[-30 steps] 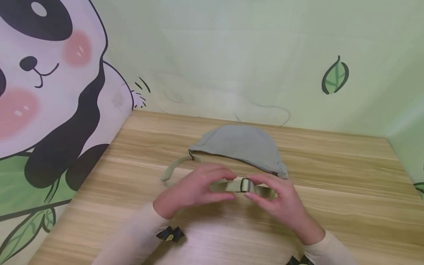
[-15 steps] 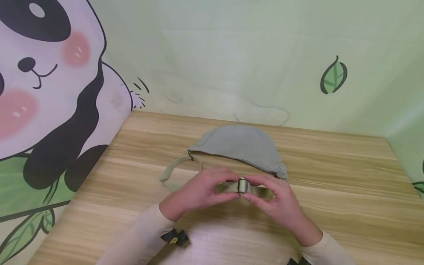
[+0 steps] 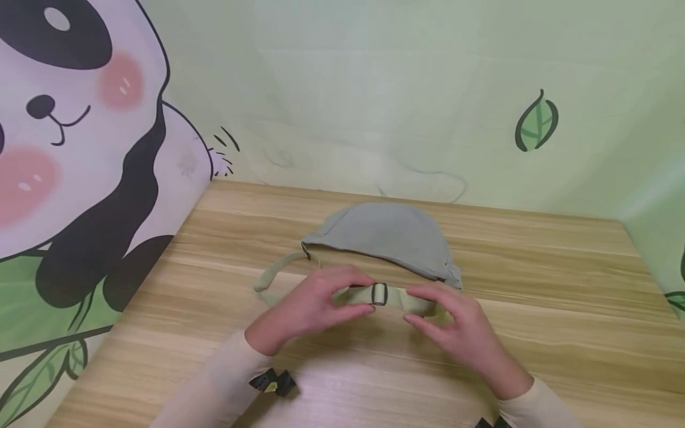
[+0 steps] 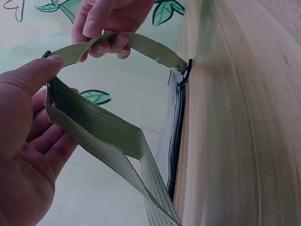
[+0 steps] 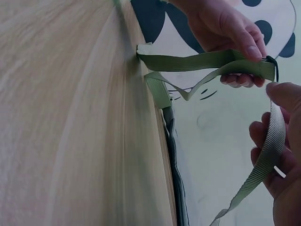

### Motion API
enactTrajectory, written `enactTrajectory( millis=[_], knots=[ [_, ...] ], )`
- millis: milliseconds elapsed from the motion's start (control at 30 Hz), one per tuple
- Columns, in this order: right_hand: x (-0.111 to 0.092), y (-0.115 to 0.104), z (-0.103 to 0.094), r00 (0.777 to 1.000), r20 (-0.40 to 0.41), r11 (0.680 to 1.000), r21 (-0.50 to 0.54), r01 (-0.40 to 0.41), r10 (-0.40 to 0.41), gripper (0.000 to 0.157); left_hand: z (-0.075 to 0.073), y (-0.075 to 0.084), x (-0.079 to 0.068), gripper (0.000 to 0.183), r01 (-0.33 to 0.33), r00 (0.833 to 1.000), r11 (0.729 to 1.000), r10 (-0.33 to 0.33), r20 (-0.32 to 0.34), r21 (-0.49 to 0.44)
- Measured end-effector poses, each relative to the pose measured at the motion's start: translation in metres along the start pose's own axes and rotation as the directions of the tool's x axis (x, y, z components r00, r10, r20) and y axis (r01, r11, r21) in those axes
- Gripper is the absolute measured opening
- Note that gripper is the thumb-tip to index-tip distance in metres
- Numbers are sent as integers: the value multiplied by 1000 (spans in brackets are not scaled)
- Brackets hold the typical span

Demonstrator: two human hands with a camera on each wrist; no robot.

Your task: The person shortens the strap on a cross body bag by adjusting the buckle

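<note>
A grey-green waist bag [image 3: 385, 235] lies on the table, its zipped edge toward the person. Its light green webbing strap [image 4: 94, 127] is lifted in front of the bag between both hands. On the strap sits a black slider buckle [image 3: 379, 293]. My left hand [image 3: 313, 303] pinches the strap at the buckle's left side, thumb below and fingers above. A short way right of the buckle, my right hand [image 3: 462, 318] pinches the strap between thumb and fingers. In the left wrist view the doubled webbing hangs in a loop below the left hand.
A wood-grain table [image 3: 535, 285] runs under everything. Behind it stands a pale green wall [image 3: 374, 107] with leaf drawings, and a large panda picture [image 3: 80, 148] fills the left side. The strap's left part [image 3: 278, 270] loops out beside the bag.
The hands first came together at the buckle. Since then the left hand has drawn left with the buckle, while the right hand has shifted right along the strap. The bag has stayed put.
</note>
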State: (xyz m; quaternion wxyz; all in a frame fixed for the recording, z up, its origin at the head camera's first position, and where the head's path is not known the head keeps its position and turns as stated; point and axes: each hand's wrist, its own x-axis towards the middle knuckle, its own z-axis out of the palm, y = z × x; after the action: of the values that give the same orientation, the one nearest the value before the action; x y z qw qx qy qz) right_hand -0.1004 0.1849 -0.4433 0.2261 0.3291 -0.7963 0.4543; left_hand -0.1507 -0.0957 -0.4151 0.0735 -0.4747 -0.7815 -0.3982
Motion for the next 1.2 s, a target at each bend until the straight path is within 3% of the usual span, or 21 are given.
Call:
enactTrajectory(
  millis=[100, 267, 633, 900, 1200],
  knots=[
    [2, 2, 2, 997, -5, 997, -15, 70, -71, 41, 0, 0, -1, 35, 29, 1000, 999, -29, 9, -14],
    [4, 3, 4, 990, -19, 989, -55, 138, -140, 43, 3, 0, 0, 39, 29, 1000, 999, -29, 5, -41],
    [3, 1, 2, 991, 0, 989, -71, 132, -133, 44, 8, 1, 4, 37, 54, 998, 994, -56, -19, -91],
    [2, 0, 2, 994, -22, 994, 2, 111, -111, 41, 9, -3, 5, 30, -59, 997, 993, 54, -53, -105],
    [3, -2, 0, 999, 8, 991, 123, 43, -44, 35, 7, -4, 7, 29, -195, 978, 979, 190, -84, -62]
  ],
)
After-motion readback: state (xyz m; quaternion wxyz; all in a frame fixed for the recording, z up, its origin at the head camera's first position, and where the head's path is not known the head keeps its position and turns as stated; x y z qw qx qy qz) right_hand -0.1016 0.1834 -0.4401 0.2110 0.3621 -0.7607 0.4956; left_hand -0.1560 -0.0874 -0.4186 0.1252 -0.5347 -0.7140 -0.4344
